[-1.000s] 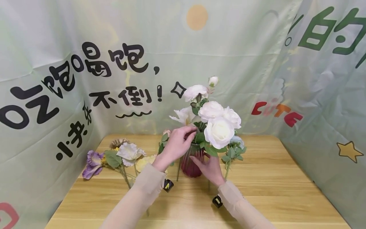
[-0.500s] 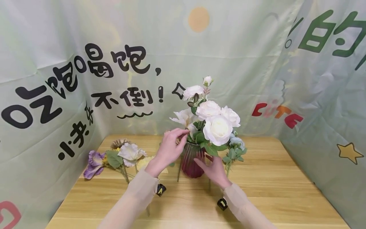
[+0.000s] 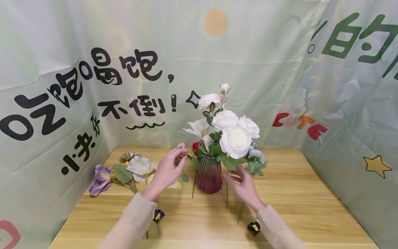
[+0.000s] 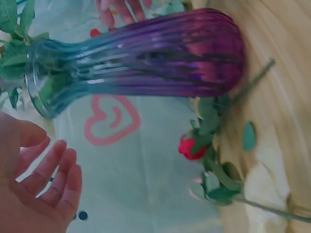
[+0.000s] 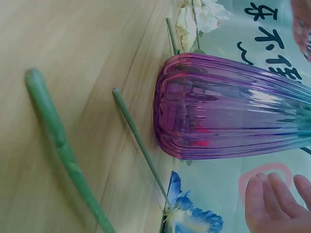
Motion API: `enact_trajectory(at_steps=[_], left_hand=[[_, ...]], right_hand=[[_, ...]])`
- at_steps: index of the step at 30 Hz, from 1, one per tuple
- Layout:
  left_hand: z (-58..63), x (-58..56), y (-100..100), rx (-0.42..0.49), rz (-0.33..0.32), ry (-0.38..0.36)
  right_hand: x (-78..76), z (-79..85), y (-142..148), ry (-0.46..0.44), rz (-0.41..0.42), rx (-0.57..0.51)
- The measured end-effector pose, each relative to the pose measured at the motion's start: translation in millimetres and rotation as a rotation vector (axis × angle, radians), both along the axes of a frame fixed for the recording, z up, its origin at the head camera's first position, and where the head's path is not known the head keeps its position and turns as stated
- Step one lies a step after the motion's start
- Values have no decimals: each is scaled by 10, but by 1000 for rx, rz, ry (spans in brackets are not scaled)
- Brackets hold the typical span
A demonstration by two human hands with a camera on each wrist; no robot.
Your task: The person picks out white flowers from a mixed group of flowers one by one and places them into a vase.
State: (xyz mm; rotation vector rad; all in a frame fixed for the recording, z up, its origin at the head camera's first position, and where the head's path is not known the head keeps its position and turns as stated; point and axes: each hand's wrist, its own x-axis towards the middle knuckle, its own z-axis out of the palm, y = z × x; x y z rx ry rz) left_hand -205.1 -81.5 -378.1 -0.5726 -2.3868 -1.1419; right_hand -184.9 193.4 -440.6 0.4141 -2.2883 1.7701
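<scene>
A ribbed glass vase, clear at the mouth and purple-red below, stands upright on the table. It holds white roses and a white lily; their stems show through the glass in the left wrist view. My left hand hovers left of the vase, apart from it, fingers loosely bent around nothing. In the left wrist view, that left hand is near the vase's rim, palm showing. My right hand is just right of the vase, under the rose leaves, with relaxed fingers and nothing in them.
Purple and white flowers lie at the left of the wooden table. A red rose lies behind the vase, and blue flowers lie right of it. A loose leaf is nearby. Printed cloth walls surround the table.
My left hand has left the lily at the vase's mouth and moved left and down. My right hand has drawn back rightward from the vase. The red rose now shows behind it.
</scene>
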Motion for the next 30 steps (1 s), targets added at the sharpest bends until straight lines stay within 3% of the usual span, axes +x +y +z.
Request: enact_trajectory(at_steps=[6, 14, 24, 30], left_hand=[[-99, 61, -231, -48, 63, -101], [-186, 112, -547, -117, 150, -187], [-280, 183, -890, -191, 220, -312], [-311, 232, -1103, -245, 251, -352]], right_hand=[[-9, -121, 132, 31, -20, 46], [120, -73, 92, -2, 10, 81], [277, -22, -253, -145, 263, -87], [364, 6, -567, -217, 332, -107]])
